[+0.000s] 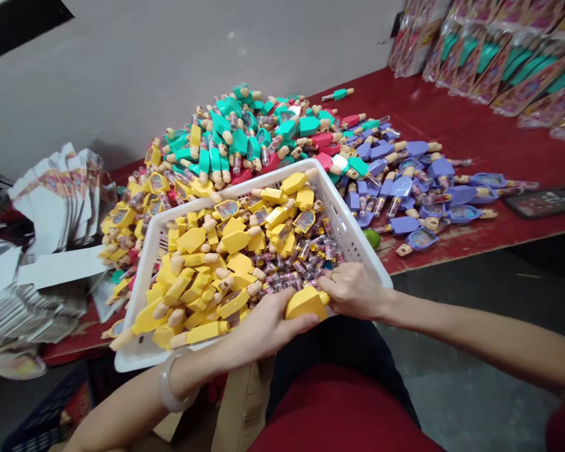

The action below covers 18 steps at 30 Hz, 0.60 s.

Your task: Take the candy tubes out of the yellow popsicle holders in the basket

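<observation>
Red surface (414, 100) is behind the basket (355, 229); left hand (269, 328) and right hand (355, 290) grip a sideways yellow toy (306, 304) by the basket's near rim.

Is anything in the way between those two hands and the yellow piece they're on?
Nothing visible: the left hand holds the yellow piece directly, and the right hand is closed at its narrow end.

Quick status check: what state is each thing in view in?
Left hand: closed on the yellow piece
Right hand: closed at that piece's narrow end
Yellow piece: held in both hands
White basket: uncovered, holding yellow pieces and small tubes
Teal pieces: heaped, loose
Purple pieces: spread out, loose
Phone: lying flat, screen state unclear
Packages: wrapped in clear plastic
</observation>
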Motion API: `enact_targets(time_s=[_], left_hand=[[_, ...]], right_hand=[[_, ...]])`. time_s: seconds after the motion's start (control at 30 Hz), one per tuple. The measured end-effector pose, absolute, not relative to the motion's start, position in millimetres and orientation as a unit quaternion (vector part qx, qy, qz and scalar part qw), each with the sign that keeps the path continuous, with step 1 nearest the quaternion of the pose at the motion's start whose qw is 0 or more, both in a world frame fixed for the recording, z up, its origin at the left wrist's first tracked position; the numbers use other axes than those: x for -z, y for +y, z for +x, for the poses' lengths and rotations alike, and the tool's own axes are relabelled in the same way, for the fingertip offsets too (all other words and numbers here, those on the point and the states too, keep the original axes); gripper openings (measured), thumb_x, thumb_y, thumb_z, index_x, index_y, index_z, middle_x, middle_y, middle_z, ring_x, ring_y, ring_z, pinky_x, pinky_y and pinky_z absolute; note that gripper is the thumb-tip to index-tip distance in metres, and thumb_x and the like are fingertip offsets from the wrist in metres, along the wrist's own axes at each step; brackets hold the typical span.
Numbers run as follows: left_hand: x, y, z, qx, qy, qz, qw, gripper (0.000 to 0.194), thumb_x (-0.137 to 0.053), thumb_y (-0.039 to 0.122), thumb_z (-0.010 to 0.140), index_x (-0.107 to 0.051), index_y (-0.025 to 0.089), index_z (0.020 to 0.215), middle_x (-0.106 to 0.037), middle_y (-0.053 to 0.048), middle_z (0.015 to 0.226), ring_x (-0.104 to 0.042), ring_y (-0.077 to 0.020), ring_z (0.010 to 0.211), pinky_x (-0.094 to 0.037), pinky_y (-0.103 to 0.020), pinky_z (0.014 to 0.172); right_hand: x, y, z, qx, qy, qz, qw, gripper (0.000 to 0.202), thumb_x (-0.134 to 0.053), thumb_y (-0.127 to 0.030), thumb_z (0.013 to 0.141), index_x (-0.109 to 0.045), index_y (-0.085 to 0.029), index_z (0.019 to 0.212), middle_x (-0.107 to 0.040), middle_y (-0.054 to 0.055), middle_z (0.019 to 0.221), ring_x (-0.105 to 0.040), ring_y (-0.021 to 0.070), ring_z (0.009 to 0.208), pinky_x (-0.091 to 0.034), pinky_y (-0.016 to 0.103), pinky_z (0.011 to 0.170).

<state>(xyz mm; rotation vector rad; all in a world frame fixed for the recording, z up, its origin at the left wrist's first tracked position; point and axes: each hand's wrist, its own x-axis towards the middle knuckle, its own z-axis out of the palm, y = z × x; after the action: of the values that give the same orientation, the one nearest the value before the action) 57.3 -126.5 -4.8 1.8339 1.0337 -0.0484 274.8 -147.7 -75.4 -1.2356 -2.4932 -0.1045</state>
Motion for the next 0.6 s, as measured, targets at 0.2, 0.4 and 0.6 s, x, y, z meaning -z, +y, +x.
enact_targets(time_s=[0.2,0.4,0.6], left_hand=[[8.8,-117.8,60.5,0.09,0.409,0.448,0.79,0.04,-0.064,0.053,0.081,-0.053,0.017,0.096,-0.065,-0.001,0.076,-0.032,-0.0027,0.032,-0.02,-0.017,0.029],[3.7,-113.9,64.7,0.109,0.417,0.409,0.804,0.037,-0.068,0.049,0.079,-0.056,0.014,0.084,-0.064,0.0,0.067,-0.032,-0.0025,0.029,-0.02,-0.016,0.026],[11.0,-116.7,60.8,0.099,0.389,0.42,0.814,0.038,-0.067,0.05,0.08,-0.056,0.015,0.088,-0.064,-0.001,0.072,-0.03,-0.0017,0.031,-0.02,-0.016,0.027]], right_hand=[[75.5,-146.3,274.8,0.025,-0.891,-0.423,0.161,0.016,-0.055,-0.024,0.082,-0.062,-0.015,0.071,-0.065,0.007,0.061,-0.055,0.0158,0.052,-0.025,0.031,0.053],[76.8,-147.0,276.2,0.044,-0.898,-0.412,0.151,0.016,-0.053,-0.021,0.08,-0.064,-0.015,0.071,-0.063,0.006,0.059,-0.054,0.0163,0.053,-0.028,0.031,0.054],[75.2,-147.4,275.1,0.057,-0.903,-0.398,0.15,0.015,-0.053,-0.019,0.08,-0.063,-0.015,0.069,-0.065,0.006,0.06,-0.055,0.0158,0.053,-0.028,0.03,0.054]])
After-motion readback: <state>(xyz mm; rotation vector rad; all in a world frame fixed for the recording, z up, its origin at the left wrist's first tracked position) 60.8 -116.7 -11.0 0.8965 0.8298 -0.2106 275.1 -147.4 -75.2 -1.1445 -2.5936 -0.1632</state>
